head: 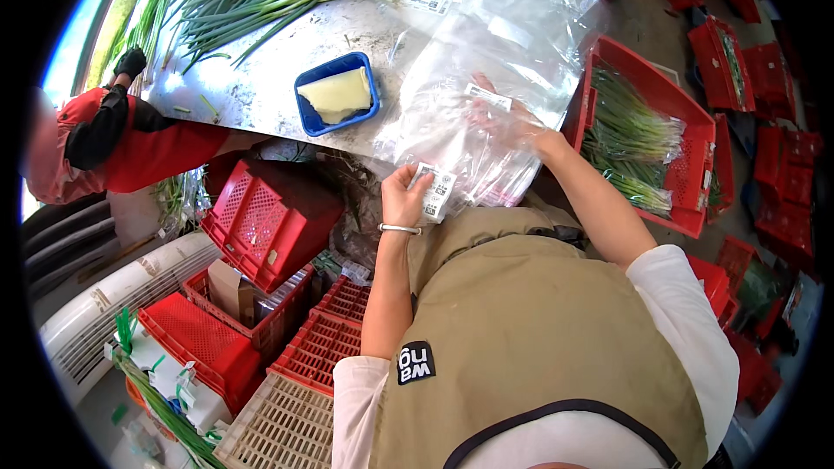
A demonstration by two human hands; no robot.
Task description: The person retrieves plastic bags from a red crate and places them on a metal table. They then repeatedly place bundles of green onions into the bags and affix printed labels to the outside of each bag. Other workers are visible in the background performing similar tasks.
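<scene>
My left hand point(401, 198) pinches a strip of printed white labels point(436, 190) between thumb and fingers, close to the near edge of the table. A stack of clear plastic bags point(449, 65) lies flat in front of me. My right hand point(492, 111) shows blurred through clear film, inside or beneath a bag; whether its fingers grip the film is hidden by glare. One white label point(488, 96) sits on the film over that hand. Left of the bags, a blue plastic basket point(303, 118) holds a pale yellow folded cloth or sponge point(335, 94).
Green onions point(260, 0) lie across the metal table point(254, 94). At right, a red crate point(694, 169) holds bagged green onions point(632, 124). Stacked red crates point(260, 221) stand below on the left. Another person's gloved hand point(131, 64) is at the table's far left.
</scene>
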